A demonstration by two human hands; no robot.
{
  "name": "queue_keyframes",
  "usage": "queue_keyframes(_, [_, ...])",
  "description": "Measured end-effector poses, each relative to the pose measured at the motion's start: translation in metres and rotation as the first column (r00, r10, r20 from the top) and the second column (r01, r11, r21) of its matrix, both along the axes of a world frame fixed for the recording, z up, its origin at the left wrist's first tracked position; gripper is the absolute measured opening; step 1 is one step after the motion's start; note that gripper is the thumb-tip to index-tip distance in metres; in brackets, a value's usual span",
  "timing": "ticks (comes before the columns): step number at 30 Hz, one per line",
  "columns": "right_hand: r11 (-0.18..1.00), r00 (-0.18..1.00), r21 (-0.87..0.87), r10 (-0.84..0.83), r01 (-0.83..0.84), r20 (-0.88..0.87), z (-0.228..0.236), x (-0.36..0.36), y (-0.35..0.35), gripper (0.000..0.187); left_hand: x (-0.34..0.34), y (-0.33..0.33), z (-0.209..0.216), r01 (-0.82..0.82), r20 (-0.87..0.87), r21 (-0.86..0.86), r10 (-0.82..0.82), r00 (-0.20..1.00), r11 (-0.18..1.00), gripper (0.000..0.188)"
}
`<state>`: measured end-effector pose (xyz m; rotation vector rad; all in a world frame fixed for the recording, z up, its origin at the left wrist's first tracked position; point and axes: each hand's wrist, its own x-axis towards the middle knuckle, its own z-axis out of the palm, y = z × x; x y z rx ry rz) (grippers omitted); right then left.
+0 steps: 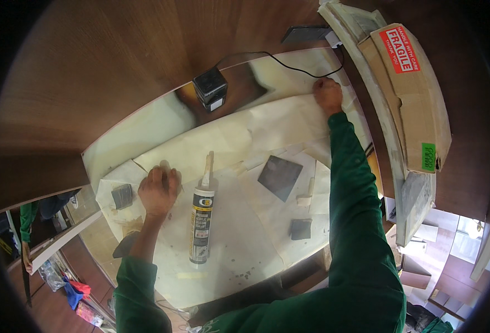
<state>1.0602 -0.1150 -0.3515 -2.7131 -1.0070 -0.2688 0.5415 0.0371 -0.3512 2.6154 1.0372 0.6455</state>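
A large cream paper sheet [289,119] covers most of the work surface. Its far edge runs up to my right hand [328,95], which is closed at the sheet's far right corner. My left hand [160,190] rests on the paper at the left with its fingers curled down; whatever lies under the fingertips is hidden. Just right of it lies a sealant cartridge [201,227] with a long nozzle [208,169]. A dark square sanding sheet [280,177] and a smaller dark piece [300,228] lie right of the cartridge. Another small grey piece [122,196] sits left of my left hand.
Behind the paper, a black box-shaped device [210,89] stands on the glossy panel [139,130], with a black cable [289,66] running right. A cardboard box [406,100] sits along a frame [370,83] on the right. Another person's hand [27,262] shows at the far left.
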Motion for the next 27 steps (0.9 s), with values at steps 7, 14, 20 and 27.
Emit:
queue_keyframes(7, [0.959,0.943,0.282,0.119,-0.028,-0.311,0.003,-0.013,-0.007,0.024,0.001,-0.001,0.005,-0.012,0.007,0.001,0.012,1.000,1.000,0.025])
queue_keyframes(14, [0.948,0.956,0.317,0.061,0.035,-0.288,-0.004,-0.022,0.001,0.017,0.003,-0.001,0.002,0.003,0.028,0.017,-0.004,1.000,1.000,0.026])
queue_keyframes(20, [0.976,0.991,0.210,-0.027,0.055,-0.135,-0.013,-0.023,0.008,0.017,0.001,-0.003,0.004,0.003,0.063,-0.005,-0.003,0.998,1.000,0.025])
queue_keyframes(27, [0.993,0.996,-0.103,-0.049,0.057,0.081,-0.006,-0.043,0.019,0.023,0.000,-0.002,0.001,-0.002,0.038,-0.005,0.002,0.999,1.000,0.024])
